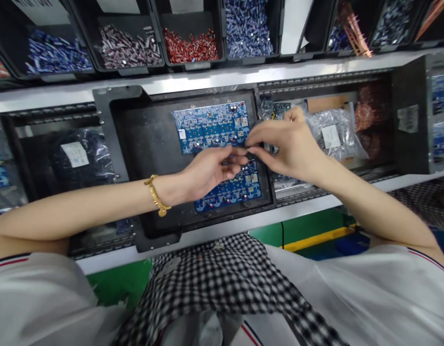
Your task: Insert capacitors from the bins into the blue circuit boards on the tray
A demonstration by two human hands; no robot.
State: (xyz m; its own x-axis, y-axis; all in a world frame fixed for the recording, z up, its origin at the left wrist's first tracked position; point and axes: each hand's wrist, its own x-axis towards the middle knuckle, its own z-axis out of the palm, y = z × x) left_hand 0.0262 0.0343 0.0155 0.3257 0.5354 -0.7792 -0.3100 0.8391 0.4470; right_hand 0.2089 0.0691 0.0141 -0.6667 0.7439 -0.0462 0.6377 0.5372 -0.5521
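Observation:
Two blue circuit boards lie in a black tray (142, 129), the upper board (198, 126) nearer the bins and the lower board (227, 192) nearer my body. My left hand (213, 172), palm partly turned up, reaches over the gap between them. Its fingers are curled with the thumb laid against them; whatever they hold is hidden. From the right comes my right hand (292, 146), thumb and forefinger pinching a small dark part (248, 149) too small to name. The fingertips of both hands meet or nearly meet there, over the boards' right side. My left hand covers part of the lower board.
Along the back stand black bins of small components: blue (58, 53), purple-grey (130, 45), red (191, 45) and more blue (249, 29). Bagged parts (330, 132) lie right of the tray, a dark bag (81, 154) left. Another tray (411, 115) stands far right.

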